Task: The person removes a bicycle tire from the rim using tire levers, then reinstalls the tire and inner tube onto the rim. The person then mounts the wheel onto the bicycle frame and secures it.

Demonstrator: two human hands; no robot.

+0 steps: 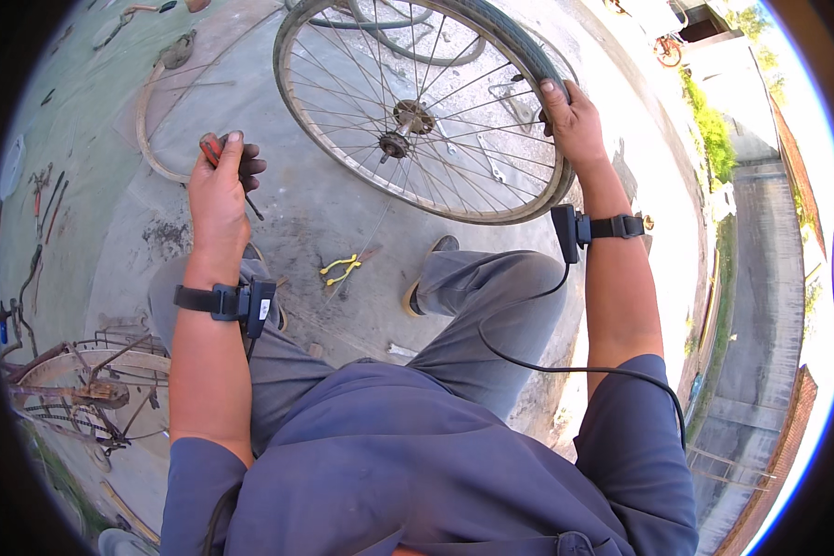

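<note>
My left hand point(221, 190) is closed around a screwdriver point(211, 148) with a red and black handle; its dark shaft points down below my fingers. With my right hand point(573, 125) I grip the black tyre of a spoked bicycle wheel point(562, 176) at its right side. The wheel is tilted in front of me, its rusty hub point(408, 125) near the middle. Part of the tyre lies along the rim, and the wheel's top runs out of view. Yellow-handled pliers point(343, 267) lie on the ground between my feet, apart from both hands.
Behind the spokes lie wrenches point(491, 159) and a grey hose or tube point(454, 54). A bicycle frame with a wheel point(97, 394) stands at lower left. Several hand tools point(44, 206) lie at far left, and a curved rim-like strip point(144, 125) rests nearer. A cable runs from my right wrist strap.
</note>
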